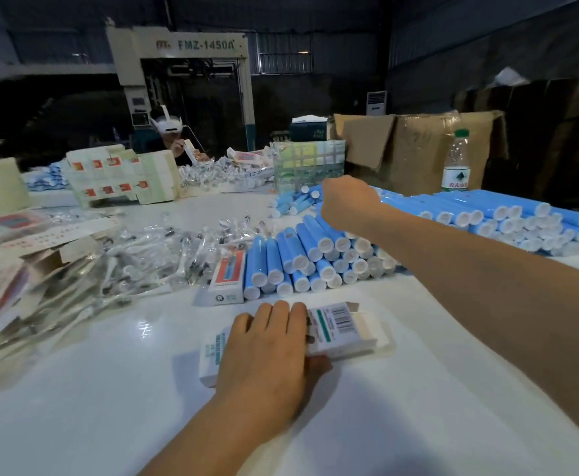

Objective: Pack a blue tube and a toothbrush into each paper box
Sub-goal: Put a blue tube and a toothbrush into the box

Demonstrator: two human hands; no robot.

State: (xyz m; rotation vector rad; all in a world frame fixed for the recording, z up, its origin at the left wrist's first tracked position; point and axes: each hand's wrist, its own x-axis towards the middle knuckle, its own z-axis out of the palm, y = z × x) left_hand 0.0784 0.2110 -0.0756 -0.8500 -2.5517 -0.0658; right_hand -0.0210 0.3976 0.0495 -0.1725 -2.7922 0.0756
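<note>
The left hand (267, 352) lies on the paper box (332, 329) near the table's (109, 424) front edge, fingers over its top and thumb curled under its near side, gripping it; the box's right end stands open. The right hand (348, 201) reaches over the stacked blue tubes (312, 259), fingers curled downward; whether it grips a tube cannot be determined. Wrapped toothbrushes (164, 255) lie heaped left of the tubes; a closed box (228, 278) rests just beside the stack.
</note>
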